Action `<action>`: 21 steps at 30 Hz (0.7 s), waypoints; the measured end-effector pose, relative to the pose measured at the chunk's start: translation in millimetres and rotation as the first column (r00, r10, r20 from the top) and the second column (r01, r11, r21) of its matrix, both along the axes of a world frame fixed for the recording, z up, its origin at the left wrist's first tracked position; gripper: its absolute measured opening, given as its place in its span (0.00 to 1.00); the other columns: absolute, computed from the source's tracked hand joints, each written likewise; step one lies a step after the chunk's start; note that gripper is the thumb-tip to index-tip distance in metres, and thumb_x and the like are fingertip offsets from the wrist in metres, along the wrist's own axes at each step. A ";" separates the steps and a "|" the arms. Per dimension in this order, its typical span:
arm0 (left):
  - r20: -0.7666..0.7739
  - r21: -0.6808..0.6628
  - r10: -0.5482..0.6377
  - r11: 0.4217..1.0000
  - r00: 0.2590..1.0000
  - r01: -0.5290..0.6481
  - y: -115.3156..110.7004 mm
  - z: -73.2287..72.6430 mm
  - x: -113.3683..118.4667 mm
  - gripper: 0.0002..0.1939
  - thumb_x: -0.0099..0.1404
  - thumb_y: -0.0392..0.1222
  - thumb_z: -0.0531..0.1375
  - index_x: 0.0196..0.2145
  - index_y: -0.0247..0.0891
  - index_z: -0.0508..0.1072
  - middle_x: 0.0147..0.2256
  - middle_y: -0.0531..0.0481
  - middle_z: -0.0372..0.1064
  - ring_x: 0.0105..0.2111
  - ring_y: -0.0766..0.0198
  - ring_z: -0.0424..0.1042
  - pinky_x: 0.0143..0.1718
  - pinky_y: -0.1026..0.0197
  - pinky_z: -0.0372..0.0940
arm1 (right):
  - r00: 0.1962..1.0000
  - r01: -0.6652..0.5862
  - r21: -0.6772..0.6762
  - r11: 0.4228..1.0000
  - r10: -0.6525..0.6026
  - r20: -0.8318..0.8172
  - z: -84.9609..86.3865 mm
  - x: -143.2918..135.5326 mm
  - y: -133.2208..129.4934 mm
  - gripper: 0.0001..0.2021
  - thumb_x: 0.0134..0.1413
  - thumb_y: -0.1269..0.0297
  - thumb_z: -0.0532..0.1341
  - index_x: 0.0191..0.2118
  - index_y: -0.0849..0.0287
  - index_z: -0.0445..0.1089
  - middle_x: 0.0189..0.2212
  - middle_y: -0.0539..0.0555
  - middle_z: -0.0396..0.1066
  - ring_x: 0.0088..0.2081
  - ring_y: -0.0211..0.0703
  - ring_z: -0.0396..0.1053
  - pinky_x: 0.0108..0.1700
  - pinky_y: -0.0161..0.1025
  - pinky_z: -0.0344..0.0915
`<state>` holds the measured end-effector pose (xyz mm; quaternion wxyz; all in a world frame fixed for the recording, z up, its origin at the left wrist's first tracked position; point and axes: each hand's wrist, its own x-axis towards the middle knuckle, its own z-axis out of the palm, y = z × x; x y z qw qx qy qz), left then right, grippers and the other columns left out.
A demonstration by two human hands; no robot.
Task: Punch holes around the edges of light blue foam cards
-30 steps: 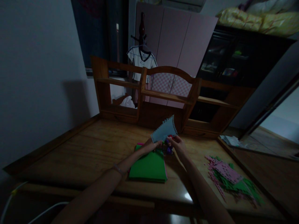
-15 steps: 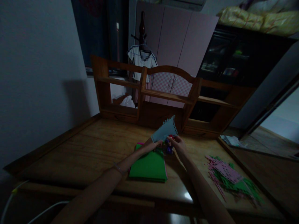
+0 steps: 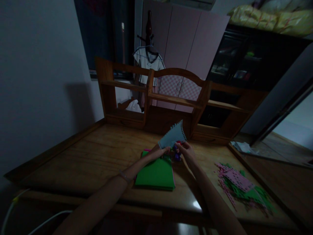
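Observation:
A pale blue sheet of paper (image 3: 174,134) tilts up over the desk, its upper and right edges lined with small cut-outs. At the sheet's lower edge, the fingers of my left hand (image 3: 163,152) are closed on the paper. My right hand (image 3: 186,150) is closed around a small purple and red object (image 3: 177,155) that looks like a paper punch, held against the sheet's lower right side. Its details are dim and partly covered by my fingers. Under my left wrist lies a stack of green sheets (image 3: 154,174), with pink showing at its edges.
A loose pile of punched pink and green paper strips (image 3: 241,186) lies on the right of the wooden desk (image 3: 85,153). A wooden shelf unit (image 3: 174,99) rises along the desk's back edge. A white cable (image 3: 52,217) hangs at the front left.
Hardly anything differs. Both hands, the blue sheet and the small purple and red object stay almost in place.

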<state>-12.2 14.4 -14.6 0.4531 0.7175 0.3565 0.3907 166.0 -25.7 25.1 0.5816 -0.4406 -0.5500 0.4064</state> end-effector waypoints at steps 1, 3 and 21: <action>-0.021 0.019 -0.003 1.000 1.000 0.004 0.6 -0.9 -0.2 0.24 0.61 0.59 0.51 0.32 0.33 0.71 0.28 0.49 0.65 0.24 0.67 0.60 0.23 0.65 0.55 | 1.000 -0.003 0.000 1.000 0.003 0.004 0.0 0.1 0.1 0.14 0.43 0.54 0.66 0.34 0.57 0.72 0.26 0.50 0.70 0.24 0.36 0.63 0.28 0.34 0.58; -0.049 0.022 -0.007 1.000 0.999 0.008 2.2 -3.1 -0.6 0.25 0.62 0.60 0.50 0.32 0.33 0.70 0.28 0.49 0.65 0.23 0.68 0.60 0.22 0.65 0.55 | 1.000 -0.004 0.000 1.000 0.004 0.006 -0.1 0.3 0.1 0.14 0.43 0.54 0.66 0.34 0.57 0.71 0.26 0.49 0.70 0.25 0.36 0.63 0.28 0.33 0.58; -0.034 -0.015 0.041 0.999 0.999 -0.042 0.1 -1.6 1.4 0.25 0.59 0.59 0.53 0.37 0.33 0.73 0.31 0.47 0.70 0.24 0.66 0.64 0.22 0.65 0.57 | 1.000 -0.020 0.000 1.000 0.020 -0.017 -1.6 2.3 2.0 0.12 0.44 0.56 0.66 0.32 0.58 0.71 0.23 0.48 0.68 0.23 0.34 0.61 0.27 0.33 0.56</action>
